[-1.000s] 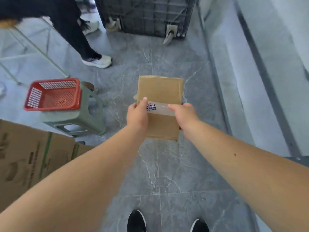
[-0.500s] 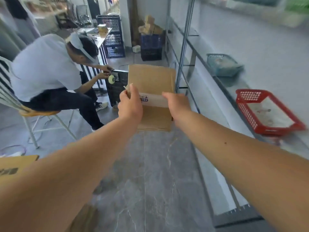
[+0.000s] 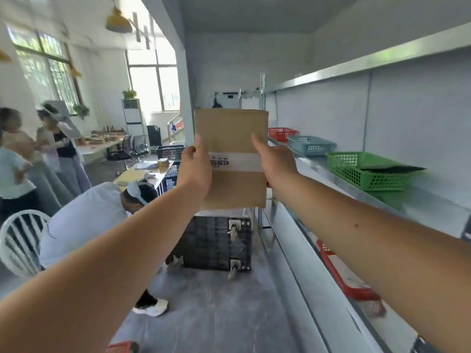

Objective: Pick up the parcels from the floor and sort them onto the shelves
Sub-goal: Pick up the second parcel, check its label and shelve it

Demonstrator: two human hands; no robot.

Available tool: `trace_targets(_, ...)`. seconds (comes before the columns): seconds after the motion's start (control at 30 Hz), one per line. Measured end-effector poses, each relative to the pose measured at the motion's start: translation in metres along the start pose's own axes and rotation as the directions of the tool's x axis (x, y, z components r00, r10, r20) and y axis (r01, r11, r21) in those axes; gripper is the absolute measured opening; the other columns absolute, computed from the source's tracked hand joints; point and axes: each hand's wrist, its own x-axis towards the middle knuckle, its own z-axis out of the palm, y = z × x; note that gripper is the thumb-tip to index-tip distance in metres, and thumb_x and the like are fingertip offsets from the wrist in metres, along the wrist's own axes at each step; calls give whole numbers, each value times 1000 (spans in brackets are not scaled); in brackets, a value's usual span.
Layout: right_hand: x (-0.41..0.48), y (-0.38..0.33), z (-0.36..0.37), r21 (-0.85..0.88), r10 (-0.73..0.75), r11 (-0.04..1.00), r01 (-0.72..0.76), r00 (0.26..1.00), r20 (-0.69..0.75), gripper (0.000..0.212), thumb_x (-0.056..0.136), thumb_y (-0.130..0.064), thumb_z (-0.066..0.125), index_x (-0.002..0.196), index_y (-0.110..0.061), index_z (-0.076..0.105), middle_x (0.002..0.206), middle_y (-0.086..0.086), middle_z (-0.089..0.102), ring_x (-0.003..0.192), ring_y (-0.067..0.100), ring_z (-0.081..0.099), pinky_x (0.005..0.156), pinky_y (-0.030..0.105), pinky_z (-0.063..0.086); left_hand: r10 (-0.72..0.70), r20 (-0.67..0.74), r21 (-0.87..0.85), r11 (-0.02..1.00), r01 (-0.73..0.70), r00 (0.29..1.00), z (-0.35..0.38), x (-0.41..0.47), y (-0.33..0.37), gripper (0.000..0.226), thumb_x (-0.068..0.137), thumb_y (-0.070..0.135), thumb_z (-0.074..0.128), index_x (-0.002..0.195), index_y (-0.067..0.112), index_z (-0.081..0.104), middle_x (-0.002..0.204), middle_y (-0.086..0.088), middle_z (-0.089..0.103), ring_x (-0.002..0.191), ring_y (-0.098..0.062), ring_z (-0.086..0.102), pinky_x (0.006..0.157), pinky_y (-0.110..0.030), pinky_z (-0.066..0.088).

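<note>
Beside the long steel shelf [image 3: 331, 179] with its green basket [image 3: 367, 171] near the front edge, the brown parcel [image 3: 232, 138] is carried mid-air, left hand [image 3: 195, 169] and right hand [image 3: 276, 161] clamped on its sides, next needing a rightward swing onto that shelf.

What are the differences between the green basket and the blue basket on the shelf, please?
The green basket stands nearer to the camera and looks larger; the blue basket stands farther along the shelf. The green basket holds a dark flat packet that sticks out over its rim; nothing rises above the rim of the blue basket. Both are perforated plastic baskets on the same shelf level.
</note>
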Motion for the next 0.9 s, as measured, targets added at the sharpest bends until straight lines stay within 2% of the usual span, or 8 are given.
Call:
trace_targets(0.07,-7,-28,-5,-17,-53,998,53,999,-3,95,90,-82,52,151,-10,56,139,9,67,114,24,65,86,36,49,14,-10,-14,1000,-14,1000,-10,-2,27,75,107,67,19,162,21,40,159,-8,52,143,-31,49,114,-45,37)
trace_targets(0.2,-19,-76,-5,16,-79,997,79,997,-24,97,93,-85,38,136,-1,61,129,12,66,108,28,67,92,41,53,29,-28,-56,998,-31,999,-37,0,73,75,107,67,18,163,22,38,157,-6,51,142,-30,48,112,-45,35)
trace_targets(0.33,-11,-104,2,133,-31,991,36,999,-36,116,55,-103,29,118,-13,63,131,8,70,122,39,68,105,56,56,-17,0,-185,983,17,1000,-67,7,105,103,84,90,19,159,26,46,146,-7,60,131,-33,57,115,-53,42)
trace_targets(0.43,-8,-114,2,174,-21,984,23,1000,-14,112,50,-103,30,115,-18,64,131,11,74,115,38,72,102,56,58,-115,40,-301,946,122,993,-86,40,103,126,57,107,24,150,29,57,133,-4,71,120,-34,67,107,-57,49)
trace_targets(0.57,-22,-125,1,138,-53,989,57,998,-37,102,51,-99,30,100,-16,63,119,18,77,105,39,75,100,57,60,-106,184,-320,933,162,977,-108,3,122,69,99,80,37,106,18,68,102,-6,74,101,-30,70,104,-51,53)
trace_targets(0.67,-31,-129,1,141,-27,989,32,999,-36,93,58,-96,35,85,-12,65,104,18,78,96,39,77,99,61,61,-111,211,-322,930,176,971,-113,4,117,47,102,65,51,100,20,65,99,-6,72,91,-28,68,98,-49,54)
trace_targets(0.77,-33,-128,1,149,-1,989,5,1000,-28,92,74,-90,39,94,-6,72,105,21,80,94,37,76,100,62,60,-115,202,-370,910,185,973,-114,2,113,46,104,63,48,106,20,65,100,-6,71,91,-27,67,92,-46,52)
trace_targets(0.9,-36,-130,3,103,-22,994,25,999,-31,92,90,-84,39,106,-1,75,114,22,79,107,39,76,100,59,60,-93,111,-407,904,131,989,-114,0,107,78,96,83,32,144,29,61,128,-2,73,118,-30,68,112,-52,49)
